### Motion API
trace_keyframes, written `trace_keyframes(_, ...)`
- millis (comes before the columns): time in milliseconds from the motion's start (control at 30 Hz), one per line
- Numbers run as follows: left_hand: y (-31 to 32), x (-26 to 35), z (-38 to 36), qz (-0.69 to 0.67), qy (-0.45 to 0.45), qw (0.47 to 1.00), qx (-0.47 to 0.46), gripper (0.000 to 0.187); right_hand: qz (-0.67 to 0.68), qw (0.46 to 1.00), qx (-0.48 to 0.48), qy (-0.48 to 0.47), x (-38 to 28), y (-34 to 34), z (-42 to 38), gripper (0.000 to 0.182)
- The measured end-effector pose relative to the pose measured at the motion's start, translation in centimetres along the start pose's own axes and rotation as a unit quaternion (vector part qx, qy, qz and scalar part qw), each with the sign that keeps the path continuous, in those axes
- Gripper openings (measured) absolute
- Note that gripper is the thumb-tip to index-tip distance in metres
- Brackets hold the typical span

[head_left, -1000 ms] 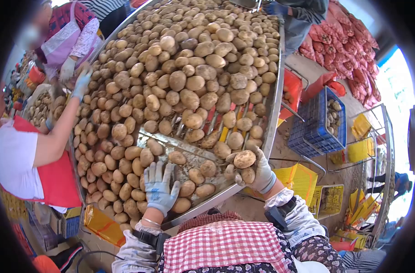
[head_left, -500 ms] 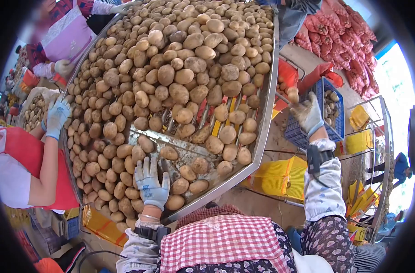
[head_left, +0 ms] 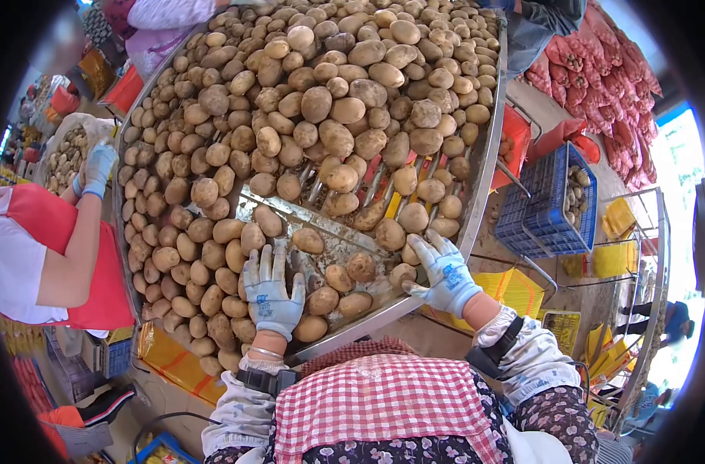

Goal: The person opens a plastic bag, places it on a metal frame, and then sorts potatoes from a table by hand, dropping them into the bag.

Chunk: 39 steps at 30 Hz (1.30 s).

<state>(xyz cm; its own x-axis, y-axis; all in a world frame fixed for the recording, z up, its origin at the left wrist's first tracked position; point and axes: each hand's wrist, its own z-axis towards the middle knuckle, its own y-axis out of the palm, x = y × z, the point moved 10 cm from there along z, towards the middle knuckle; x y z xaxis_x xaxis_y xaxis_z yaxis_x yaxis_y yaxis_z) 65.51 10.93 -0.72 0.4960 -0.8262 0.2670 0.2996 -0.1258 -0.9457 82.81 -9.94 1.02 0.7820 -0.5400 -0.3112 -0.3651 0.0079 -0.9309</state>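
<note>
Many potatoes (head_left: 329, 85) are heaped on a metal-edged sorting table (head_left: 488, 166). Gloved in pale blue, my left hand (head_left: 272, 294) rests on potatoes at the near side, fingers spread. My right hand (head_left: 445, 274), in a similar glove, reaches over the table's right edge, its fingers apart and touching potatoes near the corner. Between the two hands, several loose potatoes (head_left: 355, 303) lie on a dirty metal plate (head_left: 341, 246). Slatted bars with yellow and red below them show past the plate. Neither hand grips a potato.
A blue crate (head_left: 542, 205) of potatoes stands right of the table, by a red bag and yellow mesh sacks (head_left: 503, 292). Stacked red sacks (head_left: 600, 85) are at the upper right. A person in a red apron (head_left: 97, 271) works at the left; others stand beyond.
My right hand has come back from beside the blue crate to the table's near right corner; the potato near its fingers is gone from there. My left hand remains on the potatoes. The view has shifted.
</note>
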Motion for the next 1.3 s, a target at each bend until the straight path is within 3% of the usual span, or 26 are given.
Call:
trace_keyframes(133,0.0,0.0,0.1,-0.007,-0.001,1.0,-0.004,0.057,0.006,0.999,0.014,-0.035,-0.9,-0.7,0.1,0.076)
trace_keyframes(200,0.0,-0.1,0.1,-0.011,0.0,1.0,-0.001,0.057,-0.132,0.989,-0.042,-0.054,-2.3,-0.2,1.4,0.072)
trace_keyframes(333,-0.1,-0.1,0.0,-0.02,0.011,1.0,0.01,0.056,-0.19,0.97,-0.065,-0.138,-4.4,-0.2,2.5,0.075)
trace_keyframes(367,-0.1,0.0,0.0,-0.022,0.01,1.0,0.012,0.056,-0.192,0.969,-0.065,-0.138,-4.5,-0.1,2.8,0.075)
trace_keyframes(433,-0.2,0.0,0.1,-0.018,0.011,1.0,0.009,0.053,-0.22,0.954,-0.157,-0.132,-4.4,2.0,3.2,0.068)
trace_keyframes(567,0.0,-0.2,0.0,-0.015,0.005,1.0,0.003,0.05,-0.243,0.941,-0.209,-0.111,-4.9,2.0,3.9,0.074)
trace_keyframes(800,-0.5,-0.1,0.0,-0.033,0.019,0.999,0.028,0.045,-0.21,0.949,-0.214,-0.102,-4.6,3.4,3.7,0.07)
trace_keyframes(1067,-0.2,-0.1,-0.1,-0.025,0.012,1.0,0.012,0.044,-0.234,0.939,-0.224,-0.115,-5.0,3.7,3.2,0.049)
trace_keyframes(1200,0.0,-0.2,-0.2,-0.031,0.017,0.999,0.024,0.042,-0.173,0.959,-0.196,-0.112,-4.6,2.3,2.9,0.051)
trace_keyframes(1267,-0.1,-0.2,-0.3,-0.031,0.02,0.999,0.026,0.041,0.023,0.997,-0.039,-0.057,-2.8,-1.9,2.9,0.052)
trace_keyframes(1300,-0.2,-0.1,-0.4,-0.032,0.022,0.999,0.03,0.04,0.025,0.997,-0.038,-0.056,-1.8,-2.2,2.1,0.052)
